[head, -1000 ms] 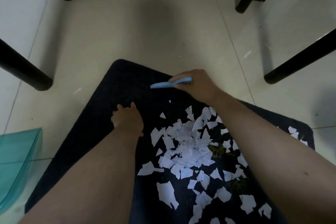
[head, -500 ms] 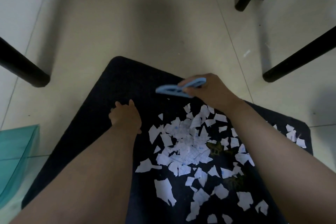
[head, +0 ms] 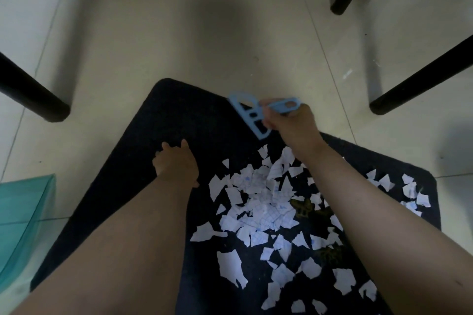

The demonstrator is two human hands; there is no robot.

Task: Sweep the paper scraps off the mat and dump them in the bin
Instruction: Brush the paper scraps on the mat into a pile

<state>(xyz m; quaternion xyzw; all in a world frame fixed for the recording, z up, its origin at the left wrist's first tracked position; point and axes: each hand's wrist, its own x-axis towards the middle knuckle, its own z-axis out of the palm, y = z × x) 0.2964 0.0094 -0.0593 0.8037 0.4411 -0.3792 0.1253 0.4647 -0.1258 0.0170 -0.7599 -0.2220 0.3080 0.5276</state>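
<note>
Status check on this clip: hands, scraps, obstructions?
Right hand grips blue brush. Left hand rests on mat. Paper scraps unswept. Nothing blocking.

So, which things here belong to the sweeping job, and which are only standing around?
For the job:
- paper scraps, on the mat
- black mat
- blue brush, held by the right hand
- left hand, pressing the mat
- green bin, probably, at the left edge

Just around:
- black furniture legs
- tiled floor
</note>
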